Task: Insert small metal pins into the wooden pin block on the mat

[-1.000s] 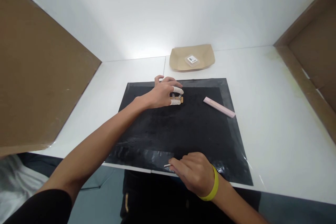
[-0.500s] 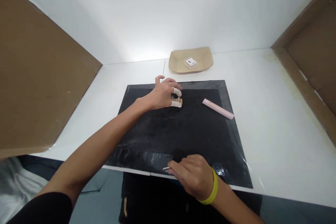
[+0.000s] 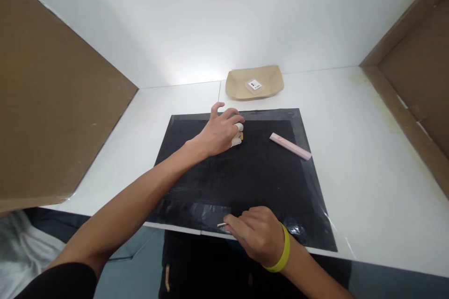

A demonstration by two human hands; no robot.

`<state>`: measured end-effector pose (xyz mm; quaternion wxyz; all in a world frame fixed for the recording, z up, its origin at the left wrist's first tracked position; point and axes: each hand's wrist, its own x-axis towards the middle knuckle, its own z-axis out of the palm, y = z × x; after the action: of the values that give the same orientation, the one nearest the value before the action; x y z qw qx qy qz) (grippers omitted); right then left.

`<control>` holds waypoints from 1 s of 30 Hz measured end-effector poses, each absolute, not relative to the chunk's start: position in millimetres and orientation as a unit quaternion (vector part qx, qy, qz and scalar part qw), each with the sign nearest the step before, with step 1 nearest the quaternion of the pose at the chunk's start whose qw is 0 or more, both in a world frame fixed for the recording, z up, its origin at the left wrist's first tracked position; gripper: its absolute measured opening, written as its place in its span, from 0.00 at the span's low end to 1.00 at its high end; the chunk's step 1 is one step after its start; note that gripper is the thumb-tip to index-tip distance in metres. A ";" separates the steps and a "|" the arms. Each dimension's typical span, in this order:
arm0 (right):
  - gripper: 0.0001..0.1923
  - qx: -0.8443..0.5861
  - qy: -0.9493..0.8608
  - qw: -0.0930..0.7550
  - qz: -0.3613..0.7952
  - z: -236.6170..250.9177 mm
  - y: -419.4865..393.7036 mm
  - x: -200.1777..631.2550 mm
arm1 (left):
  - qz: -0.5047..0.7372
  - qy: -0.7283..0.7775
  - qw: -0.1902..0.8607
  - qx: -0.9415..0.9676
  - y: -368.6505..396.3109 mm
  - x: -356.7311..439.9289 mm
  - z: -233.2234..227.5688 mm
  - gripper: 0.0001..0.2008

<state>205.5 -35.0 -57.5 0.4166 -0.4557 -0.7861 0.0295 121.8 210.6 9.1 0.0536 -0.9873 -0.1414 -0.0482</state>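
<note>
My left hand (image 3: 221,131) reaches over the black mat (image 3: 245,177), with white covers on its thumb and index finger. Those two fingers close around a small tan piece (image 3: 241,136), mostly hidden by them, so its kind does not show. The other fingers stay raised and bent. Near the mat's front edge, my right hand (image 3: 257,233) is closed in a fist around a thin metal rod (image 3: 222,225), whose tip sticks out to the left past the thumb. The rest of the rod is hidden in the palm. A yellow band circles the right wrist.
A long pink bar-shaped object (image 3: 290,146) lies on the mat's right side. Behind the mat stands a brown paper tray (image 3: 238,77) holding a small clear packet with a white label (image 3: 254,85). Brown cardboard panels (image 3: 59,93) flank the white table, and a white wall rises behind.
My left hand has turned slightly, and its thumb and index finger now cover more of the small tan piece. My right hand has stayed in place with the rod.
</note>
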 end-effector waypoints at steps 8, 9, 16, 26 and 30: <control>0.18 -0.459 -0.785 0.416 0.022 -60.7 -34.2 204.8 | -0.041 -0.065 0.232 -0.970 197.5 128.9 10.6 0.10; 0.18 -0.460 -0.784 0.416 0.021 -61.2 -34.1 204.7 | -0.038 -0.064 0.234 -0.969 195.1 129.0 12.3 0.10; 0.16 -0.466 -0.777 0.423 0.023 -61.8 -34.2 205.8 | 0.023 -0.098 0.087 -0.991 175.0 100.0 39.9 0.10; 0.07 -0.449 -0.778 0.437 0.053 -61.9 -34.4 214.3 | 0.089 -0.231 0.090 -0.965 133.2 18.3 34.2 0.06; 0.08 -0.442 -0.787 0.426 0.061 -63.5 -34.1 217.2 | 0.092 -0.244 0.085 -0.962 131.9 21.1 31.1 0.07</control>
<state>217.2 -34.1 -63.5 0.4255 -0.4418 -0.7874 0.0612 21.1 131.9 31.1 0.0849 -0.9617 -0.2438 0.0917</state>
